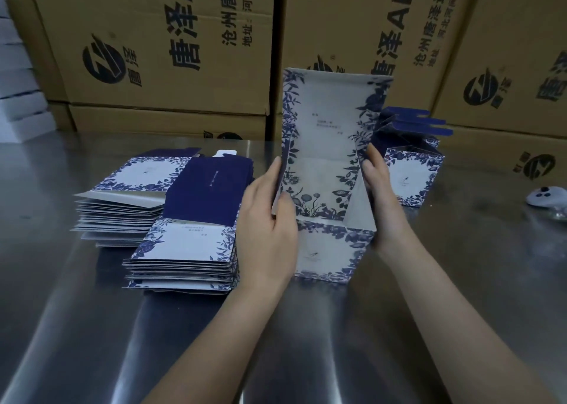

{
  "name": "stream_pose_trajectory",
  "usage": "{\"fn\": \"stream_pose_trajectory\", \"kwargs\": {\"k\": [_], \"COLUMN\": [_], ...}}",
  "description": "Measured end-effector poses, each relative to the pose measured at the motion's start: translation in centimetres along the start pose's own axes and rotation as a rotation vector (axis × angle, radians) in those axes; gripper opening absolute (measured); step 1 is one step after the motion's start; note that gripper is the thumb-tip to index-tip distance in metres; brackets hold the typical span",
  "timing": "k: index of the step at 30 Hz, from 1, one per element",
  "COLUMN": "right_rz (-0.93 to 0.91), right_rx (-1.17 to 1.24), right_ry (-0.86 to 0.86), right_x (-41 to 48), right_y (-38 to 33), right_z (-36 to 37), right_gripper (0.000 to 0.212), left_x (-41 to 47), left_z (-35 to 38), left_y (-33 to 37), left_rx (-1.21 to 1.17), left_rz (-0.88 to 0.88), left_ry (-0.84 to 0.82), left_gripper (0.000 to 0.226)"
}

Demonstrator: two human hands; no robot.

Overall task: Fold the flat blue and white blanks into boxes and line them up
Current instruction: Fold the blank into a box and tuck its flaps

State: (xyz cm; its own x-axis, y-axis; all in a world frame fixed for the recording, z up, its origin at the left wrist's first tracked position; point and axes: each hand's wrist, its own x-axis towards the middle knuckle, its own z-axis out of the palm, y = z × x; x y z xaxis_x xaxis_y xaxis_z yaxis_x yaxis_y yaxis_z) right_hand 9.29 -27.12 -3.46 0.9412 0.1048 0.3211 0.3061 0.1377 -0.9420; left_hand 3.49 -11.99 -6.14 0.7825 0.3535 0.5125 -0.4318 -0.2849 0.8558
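The half-folded blue-and-white floral cardboard box [325, 250] stands right of the flat blank stacks [181, 250]. The left hand [270, 228] pinches its left wall; the right hand [383, 201] presses straight fingers [372, 158] on the right wall. Keep both walls square.

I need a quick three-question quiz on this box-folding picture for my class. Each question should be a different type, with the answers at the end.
1. True or false: the left hand and the right hand both touch the half-folded box.
2. Where does the folded box stand? A) beyond the half-folded box, to its right B) on top of the blanks C) at the table's near edge
3. Fill in: the stacks of flat blanks lie on the steel table to the person's ____.
Key: 1 true; 2 A; 3 left.
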Motion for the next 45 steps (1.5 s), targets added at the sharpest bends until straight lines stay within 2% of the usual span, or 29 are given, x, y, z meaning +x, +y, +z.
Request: {"fn": "stream_pose_trajectory", "kwargs": {"k": [3,7,9,12,13,19,22,28,32,35,39,45], "right_rz": [0.028,0.045,0.048,0.052,0.065,0.117,0.120,0.130,0.090,0.045,0.048,0.088], "right_rx": [0.010,-0.009,0.062,0.147,0.170,0.238,0.252,0.260,0.240,0.275,0.290,0.261], "right_ry": [-0.001,0.043,0.051,-0.011,-0.026,-0.050,-0.043,-0.048,-0.059,-0.060,-0.151,-0.213], "right_x": [0.1,0.9,1.2,0.5,0.3,0.3,0.5,1.0,0.8,0.3,-0.1,-0.1], "right_y": [0.1,-0.6,-0.5,0.5,0.6,0.6,0.9,1.1,0.8,1.1,1.6,2.2], "right_z": [0.1,0.9,1.0,0.3,0.2,0.5,0.4,0.3,0.4,0.1,-0.4,-1.0], "right_gripper": [0.059,0.053,0.052,0.046,0.043,0.044,0.044,0.045,0.044,0.032,0.009,0.015], "left_x": [0.1,0.5,0.8,1.1,1.2,1.4,1.5,1.9,1.8,1.7,1.7,2.1], "left_z": [-0.3,-0.7,-0.9,-1.1,-1.2,-1.1,-0.9,-1.1,-1.0,-1.0,-1.0,-1.0], "left_y": [0.0,0.0,-0.1,-0.1,0.0,-0.3,-0.3,0.0,-0.2,-0.3,-0.4,-0.7], "left_rx": [-0.093,-0.235,-0.323,-0.363,-0.376,-0.463,-0.494,-0.459,-0.451,-0.478,-0.466,-0.363], "left_rz": [0.047,-0.025,-0.074,-0.098,-0.114,-0.238,-0.246,-0.264,-0.296,-0.288,-0.265,-0.244], "left_ry": [-0.061,-0.113,-0.105,-0.093,-0.091,-0.082,-0.077,-0.057,-0.092,-0.137,-0.134,-0.105], "left_gripper": [0.058,0.068,0.058,0.027,0.023,0.025,0.035,0.051,0.032,0.018,0.024,0.035]}}
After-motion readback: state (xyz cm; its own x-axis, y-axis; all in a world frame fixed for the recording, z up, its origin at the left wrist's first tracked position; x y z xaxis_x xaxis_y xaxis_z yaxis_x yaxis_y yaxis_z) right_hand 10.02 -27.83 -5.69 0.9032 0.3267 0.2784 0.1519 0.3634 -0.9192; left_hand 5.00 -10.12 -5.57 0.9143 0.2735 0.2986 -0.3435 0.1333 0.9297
